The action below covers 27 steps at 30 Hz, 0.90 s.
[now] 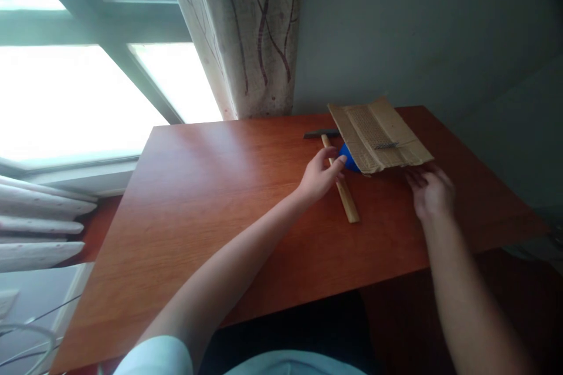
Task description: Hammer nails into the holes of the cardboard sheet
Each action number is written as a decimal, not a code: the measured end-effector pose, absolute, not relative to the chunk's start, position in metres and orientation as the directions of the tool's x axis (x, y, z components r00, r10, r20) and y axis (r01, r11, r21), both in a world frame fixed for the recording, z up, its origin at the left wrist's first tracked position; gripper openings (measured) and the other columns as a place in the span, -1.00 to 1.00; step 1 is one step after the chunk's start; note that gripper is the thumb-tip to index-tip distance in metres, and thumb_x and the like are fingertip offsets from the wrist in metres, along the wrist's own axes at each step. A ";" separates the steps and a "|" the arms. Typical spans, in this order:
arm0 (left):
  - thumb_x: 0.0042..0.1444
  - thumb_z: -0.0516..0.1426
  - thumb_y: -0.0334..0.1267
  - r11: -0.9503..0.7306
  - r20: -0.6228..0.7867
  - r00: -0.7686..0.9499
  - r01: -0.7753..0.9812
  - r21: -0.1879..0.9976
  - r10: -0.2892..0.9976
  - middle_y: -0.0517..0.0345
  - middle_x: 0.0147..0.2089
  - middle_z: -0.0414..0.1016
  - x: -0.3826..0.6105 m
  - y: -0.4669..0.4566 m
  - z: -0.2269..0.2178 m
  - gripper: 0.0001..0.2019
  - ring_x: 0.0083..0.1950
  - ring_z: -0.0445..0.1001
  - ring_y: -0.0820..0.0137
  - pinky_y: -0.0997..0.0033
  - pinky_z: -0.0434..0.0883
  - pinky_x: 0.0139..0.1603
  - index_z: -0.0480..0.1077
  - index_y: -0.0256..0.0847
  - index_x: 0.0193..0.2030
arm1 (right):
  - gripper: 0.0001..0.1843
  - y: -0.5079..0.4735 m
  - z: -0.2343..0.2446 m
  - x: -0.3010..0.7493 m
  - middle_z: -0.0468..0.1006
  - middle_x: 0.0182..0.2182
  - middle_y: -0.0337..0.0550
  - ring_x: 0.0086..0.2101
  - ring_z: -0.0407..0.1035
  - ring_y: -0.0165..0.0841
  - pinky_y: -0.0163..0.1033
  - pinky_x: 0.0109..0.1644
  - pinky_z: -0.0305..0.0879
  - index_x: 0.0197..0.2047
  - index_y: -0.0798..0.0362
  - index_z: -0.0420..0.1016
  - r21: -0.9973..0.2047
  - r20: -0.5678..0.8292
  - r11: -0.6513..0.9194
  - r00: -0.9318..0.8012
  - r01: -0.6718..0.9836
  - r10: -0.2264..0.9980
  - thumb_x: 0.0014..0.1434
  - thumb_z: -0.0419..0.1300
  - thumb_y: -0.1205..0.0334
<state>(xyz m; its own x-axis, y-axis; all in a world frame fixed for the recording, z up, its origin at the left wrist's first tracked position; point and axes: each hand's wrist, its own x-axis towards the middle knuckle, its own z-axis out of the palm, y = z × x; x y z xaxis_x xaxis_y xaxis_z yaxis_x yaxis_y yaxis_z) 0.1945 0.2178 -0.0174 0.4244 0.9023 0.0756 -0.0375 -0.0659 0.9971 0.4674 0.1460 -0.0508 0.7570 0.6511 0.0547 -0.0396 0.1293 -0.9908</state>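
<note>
A piece of corrugated cardboard [398,126] lies slightly raised at the back right of the table, with several thin metal nails or pins [387,145] on it. A blue thing [349,159], mostly hidden, shows from under its left edge. My left hand [323,174] is open beside the blue thing, thumb and fingers apart, above a hammer. The hammer's wooden handle [347,202] points toward me, and its dark head [320,134] lies partly behind the cardboard. My right hand [433,190] reaches to the cardboard's front right edge, its fingers stretched out and partly shadowed.
The reddish-brown wooden table [211,181] stands against a grey wall [417,29]. A patterned curtain [259,35] hangs at its back edge, near a bright window [65,88]. Cables [39,328] lie low at the left.
</note>
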 end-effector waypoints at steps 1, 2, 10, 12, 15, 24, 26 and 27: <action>0.32 0.10 0.11 -0.029 0.060 0.414 -0.081 0.996 0.908 -0.17 0.10 0.55 0.205 0.225 -0.016 -0.48 -0.28 0.56 0.36 0.35 0.53 -0.26 0.39 -0.22 0.24 | -0.80 0.152 -0.047 0.474 0.55 -0.28 -0.16 -0.23 0.49 -0.29 -0.14 -0.15 0.45 -0.31 -0.09 0.44 -0.990 0.065 0.133 0.731 -0.035 0.680 -0.09 0.20 0.30; 0.31 0.10 0.15 0.002 0.043 0.407 -0.109 0.994 0.912 -0.19 0.11 0.55 0.215 0.231 -0.014 -0.44 -0.26 0.58 0.34 0.36 0.53 -0.28 0.37 -0.22 0.26 | -0.79 0.158 -0.043 0.478 0.58 -0.24 -0.15 -0.19 0.49 -0.29 -0.14 -0.11 0.45 -0.32 -0.10 0.43 -0.990 0.092 0.141 0.691 -0.015 0.717 -0.10 0.20 0.32; 0.29 0.15 0.08 -0.034 0.075 0.420 -0.103 0.994 0.904 -0.15 0.18 0.55 0.243 0.242 -0.011 -0.47 0.15 0.53 0.12 0.13 0.49 0.15 0.37 -0.19 0.26 | -0.61 0.178 -0.028 0.453 0.66 -0.28 -0.20 -0.21 0.55 -0.23 -0.06 -0.08 0.53 -0.30 -0.09 0.49 -0.992 0.061 0.110 0.516 -0.065 0.854 -0.27 0.44 0.22; 0.28 0.17 0.03 -0.068 0.120 0.432 -0.134 0.989 0.894 -0.14 0.20 0.54 0.244 0.240 -0.007 -0.51 0.22 0.50 0.11 0.08 0.42 0.26 0.39 -0.20 0.24 | -0.60 0.174 -0.023 0.449 0.66 -0.27 -0.21 -0.18 0.56 -0.24 -0.08 -0.01 0.51 -0.32 -0.07 0.50 -0.990 0.066 0.120 0.524 -0.071 0.849 -0.31 0.45 0.25; 0.27 0.18 -0.03 -0.096 0.191 0.451 -0.225 0.970 0.872 -0.15 0.24 0.50 0.242 0.237 0.004 -0.55 0.28 0.45 0.11 0.05 0.37 0.31 0.40 -0.23 0.19 | -0.63 0.165 -0.009 0.446 0.66 -0.21 -0.21 -0.09 0.54 -0.27 -0.11 0.14 0.44 -0.32 -0.07 0.52 -0.978 0.163 0.209 0.543 -0.024 0.824 -0.28 0.43 0.33; 0.20 0.24 -0.10 -0.067 0.134 0.329 -0.206 0.976 0.935 -0.12 0.15 0.55 0.144 0.223 0.036 -0.57 0.20 0.50 0.11 0.11 0.41 0.23 0.37 -0.28 0.12 | -0.61 0.177 0.023 0.378 0.68 -0.12 -0.18 -0.03 0.54 -0.14 0.13 0.27 0.34 -0.20 -0.06 0.58 -0.978 0.202 0.209 0.346 0.016 0.916 -0.19 0.39 0.23; 0.16 0.26 -0.09 -0.037 0.089 0.284 -0.183 0.982 0.955 -0.08 0.15 0.56 0.110 0.220 0.035 -0.55 0.20 0.50 0.11 0.13 0.42 0.22 0.37 -0.26 0.13 | -0.59 0.188 0.018 0.351 0.68 -0.12 -0.14 -0.02 0.54 -0.12 0.13 0.24 0.37 -0.16 -0.04 0.58 -0.979 0.204 0.193 0.281 0.066 0.938 -0.16 0.41 0.15; 0.15 0.27 -0.08 -0.024 0.068 0.258 -0.170 0.985 0.964 -0.06 0.14 0.57 0.094 0.218 0.034 -0.54 0.19 0.51 0.12 0.14 0.43 0.21 0.39 -0.25 0.12 | -0.61 0.194 0.015 0.337 0.68 -0.12 -0.12 -0.02 0.54 -0.11 0.12 0.21 0.40 -0.15 -0.03 0.58 -0.976 0.212 0.194 0.227 0.100 0.950 -0.10 0.39 0.10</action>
